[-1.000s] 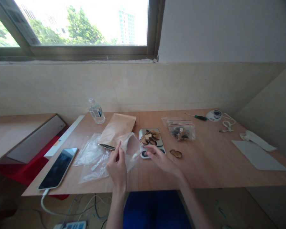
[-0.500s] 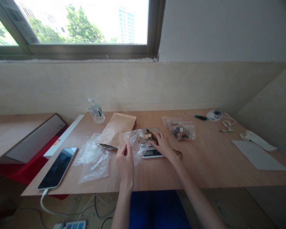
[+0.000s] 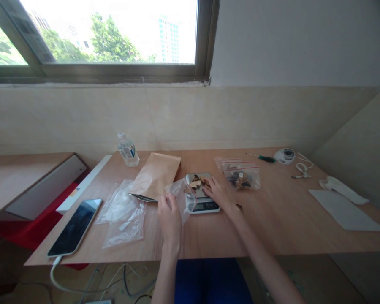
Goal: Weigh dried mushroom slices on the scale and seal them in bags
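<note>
My left hand (image 3: 170, 211) pinches the edge of a clear zip bag (image 3: 185, 196), which hangs open beside the scale. A small white digital scale (image 3: 194, 210) has a silver plate and a dark display. On its plate lie dried brown and cream slices (image 3: 195, 183). My right hand (image 3: 220, 193) reaches over the plate from the right, its fingers curled down and closed on some of the slices; the fingertips are partly hidden. One brown slice (image 3: 239, 207) shows on the table behind my right wrist.
Left of my hands lie a brown paper pouch (image 3: 156, 175), empty clear bags (image 3: 126, 226) and a phone (image 3: 76, 228) on a cable. A water bottle (image 3: 128, 151) stands behind. To the right are filled zip bags (image 3: 242, 179), a screwdriver (image 3: 266, 159), a white camera (image 3: 284, 156) and white paper (image 3: 343, 211).
My left hand has moved slightly right with the bag, which now covers less of the scale. My right fingers have curled in on the slices, and more of the display shows.
</note>
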`<state>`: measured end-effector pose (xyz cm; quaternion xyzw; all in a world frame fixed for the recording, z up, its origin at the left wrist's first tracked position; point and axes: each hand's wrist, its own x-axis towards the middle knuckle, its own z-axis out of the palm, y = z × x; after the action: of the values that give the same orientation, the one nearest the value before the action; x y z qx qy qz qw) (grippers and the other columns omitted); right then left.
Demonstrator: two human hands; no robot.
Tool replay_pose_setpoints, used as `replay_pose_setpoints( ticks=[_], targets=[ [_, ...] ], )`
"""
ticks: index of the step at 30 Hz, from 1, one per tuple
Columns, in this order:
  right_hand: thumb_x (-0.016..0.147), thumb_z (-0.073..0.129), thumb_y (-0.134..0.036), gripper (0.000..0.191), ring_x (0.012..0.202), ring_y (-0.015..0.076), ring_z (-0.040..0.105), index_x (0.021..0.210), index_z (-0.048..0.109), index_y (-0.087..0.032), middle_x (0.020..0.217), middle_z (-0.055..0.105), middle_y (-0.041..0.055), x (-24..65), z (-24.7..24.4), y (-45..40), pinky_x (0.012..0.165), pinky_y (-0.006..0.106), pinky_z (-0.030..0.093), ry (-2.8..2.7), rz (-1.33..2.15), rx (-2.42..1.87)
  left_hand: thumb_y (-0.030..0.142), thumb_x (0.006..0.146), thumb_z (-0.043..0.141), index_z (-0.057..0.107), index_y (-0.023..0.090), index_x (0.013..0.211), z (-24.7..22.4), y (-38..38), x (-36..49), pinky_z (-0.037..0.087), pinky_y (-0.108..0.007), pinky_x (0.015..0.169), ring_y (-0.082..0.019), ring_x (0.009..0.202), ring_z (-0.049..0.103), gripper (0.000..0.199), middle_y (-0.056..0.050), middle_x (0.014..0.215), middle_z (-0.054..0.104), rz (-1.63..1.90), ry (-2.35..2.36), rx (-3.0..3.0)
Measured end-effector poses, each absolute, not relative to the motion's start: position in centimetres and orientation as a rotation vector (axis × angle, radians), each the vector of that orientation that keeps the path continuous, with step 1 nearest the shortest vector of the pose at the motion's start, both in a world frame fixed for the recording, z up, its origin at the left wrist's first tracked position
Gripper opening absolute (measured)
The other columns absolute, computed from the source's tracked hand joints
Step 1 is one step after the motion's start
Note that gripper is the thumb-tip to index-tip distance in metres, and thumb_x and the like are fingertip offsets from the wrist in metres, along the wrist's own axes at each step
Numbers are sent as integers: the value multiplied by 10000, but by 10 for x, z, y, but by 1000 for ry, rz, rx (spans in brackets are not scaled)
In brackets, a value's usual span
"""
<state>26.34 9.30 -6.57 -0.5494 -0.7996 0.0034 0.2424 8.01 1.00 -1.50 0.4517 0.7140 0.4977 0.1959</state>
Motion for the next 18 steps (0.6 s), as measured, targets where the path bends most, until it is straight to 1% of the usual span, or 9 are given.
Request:
replay_pose_setpoints(
  ticks=[2, 6, 9, 11, 13, 15, 16, 18],
  targets=[
    [863, 434, -287, 252, 899, 247, 597, 1070, 537, -188, 1035, 593, 108, 264, -67, 94, 722, 334, 465, -2165, 39, -1520, 353, 868, 335, 503, 191, 739, -14, 9, 82, 407, -318, 664, -216, 742, 567, 267, -69, 748, 600, 1351, 2012, 1244],
    [846, 439, -276, 255, 897, 245, 604, 1063, 531, -181, 1022, 613, 107, 268, -72, 98, 742, 345, 465, -2044, 156, -1522, 362, 866, 340, 486, 200, 733, -15, 7, 85, 424, -336, 694, -247, 820, 599, 256, -106, 804, 630, 1332, 1990, 1252],
    [827, 471, -313, 275, 886, 238, 607, 1064, 532, -188, 992, 636, 93, 271, -72, 99, 764, 360, 463, -1871, 264, -1476, 372, 859, 354, 492, 201, 729, -17, 7, 87, 436, -346, 702, -260, 840, 611, 254, -118, 807, 643, 1341, 1966, 1268],
    [798, 516, -359, 291, 872, 230, 605, 1030, 548, -187, 961, 642, 87, 270, -64, 96, 755, 356, 468, -1697, 338, -1427, 364, 855, 356, 495, 201, 724, -18, 7, 87, 439, -346, 696, -258, 826, 616, 252, -118, 800, 648, 1341, 1970, 1269],
    [778, 540, -409, 322, 836, 208, 602, 1003, 556, -181, 953, 637, 85, 265, -48, 89, 693, 317, 481, -1489, 476, -1347, 352, 856, 350, 489, 203, 715, -17, 7, 88, 440, -340, 682, -252, 799, 619, 247, -118, 796, 650, 1341, 1978, 1270],
    [783, 527, -453, 358, 739, 163, 593, 1014, 555, -181, 947, 630, 75, 257, -24, 77, 569, 249, 468, -1334, 720, -1251, 342, 858, 346, 473, 207, 707, -15, 8, 89, 436, -331, 668, -246, 783, 618, 239, -118, 796, 649, 1338, 1982, 1281],
    [790, 515, -469, 370, 659, 134, 573, 1026, 557, -188, 918, 628, 58, 251, -12, 71, 499, 218, 439, -1318, 886, -1209, 341, 860, 344, 462, 209, 704, -13, 7, 90, 433, -328, 661, -245, 776, 618, 236, -119, 793, 647, 1330, 1984, 1286],
    [783, 534, -465, 360, 547, 88, 515, 1004, 584, -185, 845, 622, 30, 241, 10, 60, 438, 184, 394, -1424, 1178, -1154, 340, 867, 335, 440, 213, 699, -8, 7, 92, 425, -325, 646, -246, 763, 617, 235, -118, 778, 642, 1292, 1995, 1276]
  ],
)
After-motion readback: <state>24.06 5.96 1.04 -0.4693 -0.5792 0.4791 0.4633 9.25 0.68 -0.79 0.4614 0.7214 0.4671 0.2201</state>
